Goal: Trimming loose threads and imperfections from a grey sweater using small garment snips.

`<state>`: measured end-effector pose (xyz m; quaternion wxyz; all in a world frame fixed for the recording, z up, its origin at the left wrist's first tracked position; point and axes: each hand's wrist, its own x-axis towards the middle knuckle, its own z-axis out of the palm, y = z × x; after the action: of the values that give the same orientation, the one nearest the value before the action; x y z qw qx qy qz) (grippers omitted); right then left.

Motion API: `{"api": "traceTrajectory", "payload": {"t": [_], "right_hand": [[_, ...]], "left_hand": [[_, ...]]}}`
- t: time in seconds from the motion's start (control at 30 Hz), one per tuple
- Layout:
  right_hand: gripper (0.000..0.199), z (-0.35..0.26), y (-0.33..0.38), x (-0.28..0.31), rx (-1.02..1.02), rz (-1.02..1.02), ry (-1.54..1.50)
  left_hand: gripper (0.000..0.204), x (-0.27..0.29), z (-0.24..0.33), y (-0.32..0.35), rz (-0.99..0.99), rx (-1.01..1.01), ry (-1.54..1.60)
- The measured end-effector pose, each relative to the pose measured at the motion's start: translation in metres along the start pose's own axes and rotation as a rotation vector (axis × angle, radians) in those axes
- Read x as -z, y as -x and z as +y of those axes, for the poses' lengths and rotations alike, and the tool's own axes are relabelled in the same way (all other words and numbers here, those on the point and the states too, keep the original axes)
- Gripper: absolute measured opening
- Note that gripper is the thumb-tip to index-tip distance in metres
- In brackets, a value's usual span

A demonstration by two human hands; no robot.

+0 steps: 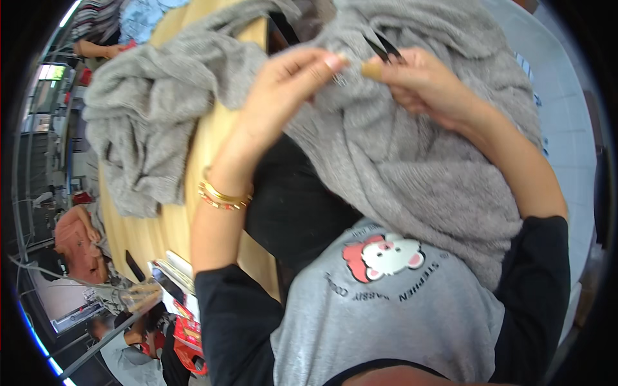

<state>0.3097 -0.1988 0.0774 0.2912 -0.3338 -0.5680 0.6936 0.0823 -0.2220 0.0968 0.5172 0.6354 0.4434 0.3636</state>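
A large grey knitted garment (425, 199) lies bunched across my lap and rises behind both hands. My left hand (286, 87) is closed over its upper part, thumb pressed against the fingers; what they pinch is too small to make out. A small pale speckled bit (339, 80) shows just under the left thumb. In my right hand (425, 83) are small black thread snips (383, 48), their pointed blades sticking up beyond the fingers. A yellowish cover (371, 69) wraps the right thumb's tip. The two thumbs are close together but apart.
On the wooden table (209, 141) at the left lies another heap of grey knit (154, 90). Toward its near end are a dark phone-like slab (168, 283) and a red container (188, 341). A white curved surface (566, 122) borders the right. Other people (82, 244) sit at the left.
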Motion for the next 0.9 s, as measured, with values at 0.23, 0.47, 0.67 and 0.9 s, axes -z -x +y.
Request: {"api": "traceTrajectory", "payload": {"t": [0.23,0.47,0.67,0.9], "right_hand": [[0.014,-0.005,0.006,0.001,-0.172,0.001,-0.163],[0.013,-0.007,0.005,0.006,-0.254,0.008,-0.188],[0.025,0.002,-0.004,0.005,0.234,0.112,0.291],[0.029,-0.008,0.001,0.002,0.353,0.028,0.453]], "left_hand": [[0.009,-0.008,-0.011,-0.006,0.099,-0.360,-0.166],[0.007,-0.011,-0.008,-0.009,0.148,-0.432,-0.318],[0.008,-0.012,-0.003,-0.012,0.257,-0.220,-0.153],[0.011,-0.004,-0.025,-0.022,0.253,-0.397,-0.033]]}}
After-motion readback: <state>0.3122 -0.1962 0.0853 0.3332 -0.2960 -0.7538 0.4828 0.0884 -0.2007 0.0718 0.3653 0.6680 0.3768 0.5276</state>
